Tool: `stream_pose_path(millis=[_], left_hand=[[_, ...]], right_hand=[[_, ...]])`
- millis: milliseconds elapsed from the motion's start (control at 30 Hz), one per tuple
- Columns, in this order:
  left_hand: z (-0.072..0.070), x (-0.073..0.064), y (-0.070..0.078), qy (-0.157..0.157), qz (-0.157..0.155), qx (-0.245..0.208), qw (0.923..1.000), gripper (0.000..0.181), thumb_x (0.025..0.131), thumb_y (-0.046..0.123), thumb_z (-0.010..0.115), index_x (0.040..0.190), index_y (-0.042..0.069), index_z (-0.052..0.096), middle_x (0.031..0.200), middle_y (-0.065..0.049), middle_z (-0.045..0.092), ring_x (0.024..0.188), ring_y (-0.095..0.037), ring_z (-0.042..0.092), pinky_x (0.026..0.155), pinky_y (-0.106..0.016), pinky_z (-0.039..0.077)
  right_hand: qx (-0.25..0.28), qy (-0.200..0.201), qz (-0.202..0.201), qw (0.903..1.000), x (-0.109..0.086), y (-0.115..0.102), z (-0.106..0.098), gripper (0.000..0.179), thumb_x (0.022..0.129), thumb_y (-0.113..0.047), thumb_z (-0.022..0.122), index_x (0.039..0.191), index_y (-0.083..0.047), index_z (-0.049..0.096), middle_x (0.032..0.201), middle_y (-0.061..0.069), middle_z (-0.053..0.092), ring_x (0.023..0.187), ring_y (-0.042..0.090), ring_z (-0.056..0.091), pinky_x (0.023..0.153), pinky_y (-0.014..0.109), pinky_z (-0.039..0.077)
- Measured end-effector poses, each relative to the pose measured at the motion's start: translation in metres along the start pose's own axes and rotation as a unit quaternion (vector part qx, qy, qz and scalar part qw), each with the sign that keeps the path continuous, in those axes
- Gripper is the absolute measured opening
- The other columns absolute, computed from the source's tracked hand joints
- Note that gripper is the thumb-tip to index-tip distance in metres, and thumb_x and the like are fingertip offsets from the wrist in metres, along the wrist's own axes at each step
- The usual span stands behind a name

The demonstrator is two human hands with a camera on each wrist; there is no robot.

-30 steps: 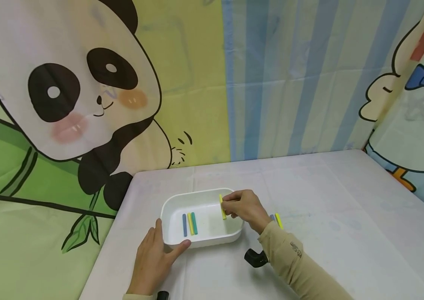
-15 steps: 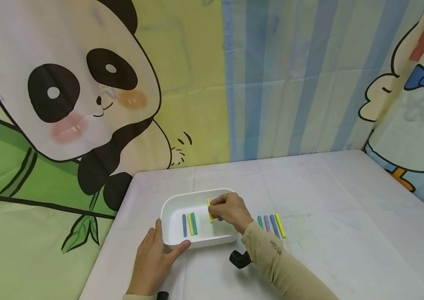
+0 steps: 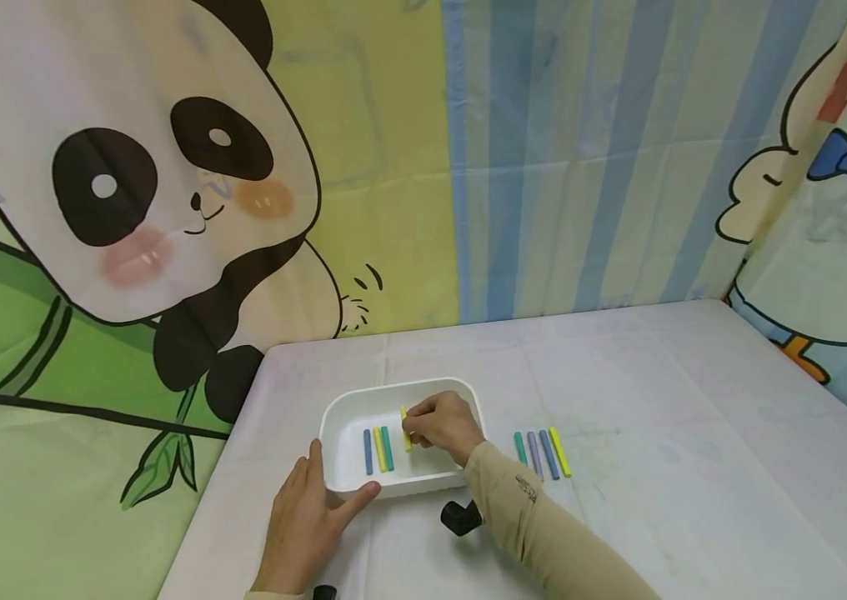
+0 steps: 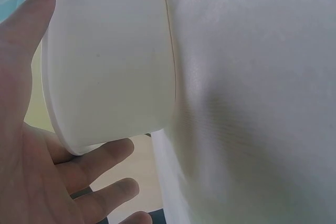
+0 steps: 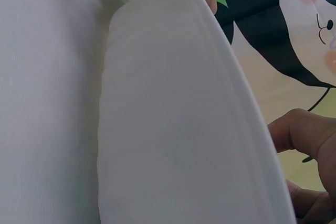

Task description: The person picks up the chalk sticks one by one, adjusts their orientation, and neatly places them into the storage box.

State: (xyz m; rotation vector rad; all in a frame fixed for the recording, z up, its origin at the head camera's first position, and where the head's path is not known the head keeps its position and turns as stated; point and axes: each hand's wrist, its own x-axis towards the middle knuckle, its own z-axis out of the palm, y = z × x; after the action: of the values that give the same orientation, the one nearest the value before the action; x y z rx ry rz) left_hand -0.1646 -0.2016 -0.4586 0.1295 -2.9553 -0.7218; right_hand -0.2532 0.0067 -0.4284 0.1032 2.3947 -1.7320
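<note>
In the head view a white tray point(image 3: 423, 482) stands on the table, with a blue chalk stick point(image 3: 368, 452), a yellow chalk stick point(image 3: 380, 450) and a green chalk stick point(image 3: 388, 448) side by side in its left half. My right hand point(image 3: 444, 423) pinches another yellow chalk stick point(image 3: 405, 429) upright over the tray, right of those three. My left hand point(image 3: 307, 517) holds the tray's near left corner, thumb at the front rim. The left wrist view shows that hand's fingers point(image 4: 100, 161) round the tray's corner. The tray wall point(image 5: 178, 103) hides the held stick in the right wrist view.
Right of the tray a green point(image 3: 520, 448), a purple point(image 3: 535, 454), a blue point(image 3: 549, 454) and a yellow chalk stick point(image 3: 560, 452) lie in a row on the white-covered table point(image 3: 664, 433). A printed panda curtain point(image 3: 378, 167) hangs behind the table.
My right hand has moved left over the tray with the yellow chalk stick, toward the three sticks inside. The row at the right has come into view from behind the arm. My left hand has stayed put.
</note>
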Motion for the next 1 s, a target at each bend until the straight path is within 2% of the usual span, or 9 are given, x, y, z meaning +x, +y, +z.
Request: stream_pose_path(millis=[133, 333, 567, 1000], left_hand=[[0.0, 0.0, 0.0, 0.002, 0.0, 0.001, 1.0, 0.127, 0.076, 0.082, 0.064, 0.158, -0.004, 0.02, 0.139, -0.024, 0.05, 0.121, -0.037, 0.049, 0.108, -0.065, 0.037], [0.0, 0.0, 0.001, -0.001, 0.002, -0.002, 1.0, 0.128, 0.077, 0.084, 0.062, 0.158, -0.005, 0.019, 0.14, -0.025, 0.049, 0.123, -0.037, 0.048, 0.108, -0.063, 0.038], [-0.001, 0.0, -0.001, 0.001, 0.008, -0.002, 1.0, 0.128, 0.078, 0.084, 0.06, 0.158, -0.005, 0.018, 0.142, -0.025, 0.048, 0.127, -0.037, 0.047, 0.11, -0.062, 0.035], [-0.002, -0.001, 0.001, -0.001, 0.007, 0.0, 1.0, 0.127, 0.078, 0.082, 0.062, 0.158, -0.006, 0.018, 0.145, -0.026, 0.046, 0.128, -0.039, 0.047, 0.11, -0.063, 0.036]], right_hand=[[-0.007, -0.004, 0.014, 0.9999, 0.004, 0.0, 0.009, 0.012, 0.083, -0.009, 0.079, 0.093, -0.004, 0.075, 0.074, 0.006, 0.07, 0.065, 0.015, 0.064, 0.06, 0.025, 0.055], [-0.042, -0.011, 0.013, 0.999, 0.01, 0.005, 0.019, 0.009, 0.081, -0.01, 0.081, 0.083, -0.008, 0.073, 0.066, 0.004, 0.069, 0.059, 0.012, 0.061, 0.055, 0.023, 0.048], [-0.094, -0.002, -0.001, 0.9955, 0.015, 0.01, 0.029, 0.01, 0.077, -0.009, 0.082, 0.077, -0.009, 0.072, 0.064, 0.001, 0.067, 0.057, 0.012, 0.061, 0.054, 0.023, 0.049], [-0.153, 0.011, -0.007, 0.9882, 0.014, 0.008, 0.038, 0.016, 0.078, -0.013, 0.085, 0.071, -0.01, 0.071, 0.066, 0.0, 0.064, 0.062, 0.014, 0.06, 0.056, 0.025, 0.048]])
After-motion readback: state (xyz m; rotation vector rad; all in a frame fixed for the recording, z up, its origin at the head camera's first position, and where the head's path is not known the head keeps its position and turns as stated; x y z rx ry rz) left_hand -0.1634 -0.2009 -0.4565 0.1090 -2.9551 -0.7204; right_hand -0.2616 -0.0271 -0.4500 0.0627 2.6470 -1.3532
